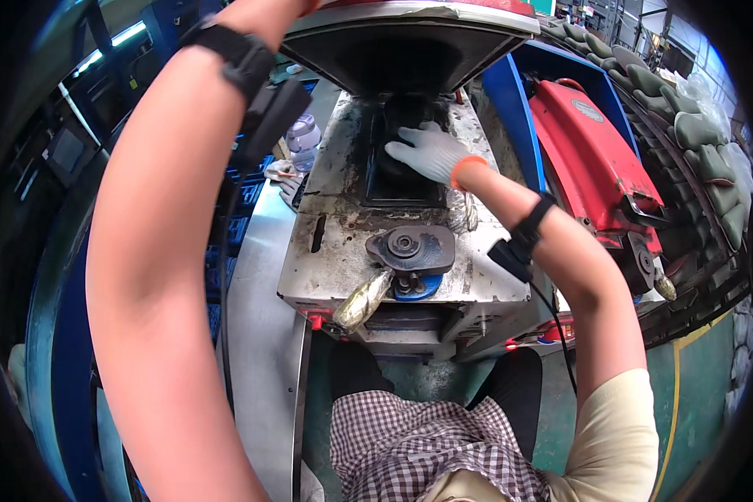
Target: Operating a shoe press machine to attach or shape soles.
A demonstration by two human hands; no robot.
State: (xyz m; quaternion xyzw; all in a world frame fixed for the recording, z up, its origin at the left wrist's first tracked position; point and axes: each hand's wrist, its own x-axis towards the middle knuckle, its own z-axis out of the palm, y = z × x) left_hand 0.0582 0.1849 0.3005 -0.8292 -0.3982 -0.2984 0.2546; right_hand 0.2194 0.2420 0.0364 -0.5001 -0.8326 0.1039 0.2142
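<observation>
My right hand (427, 154), in a white knit glove with an orange cuff, reaches into the dark recess (406, 188) on top of a worn, stained white machine (326, 222). Its thumb and fingers are apart, and I see nothing held in it. Whether the fingertips press on the black surface I cannot tell. My left arm (155, 201) is raised past the left side of the machine's lifted lid (393, 42), which is dark underneath. The left hand itself lies beyond the top edge of the picture.
A metal latch (410, 248) with a wrapped handle (362, 303) sits at the machine's near end. To the right stands a similar machine with a red cover (581, 134) and blue side panels. Dark green padded pieces (703, 130) line the far right. Gloves (284, 176) lie left.
</observation>
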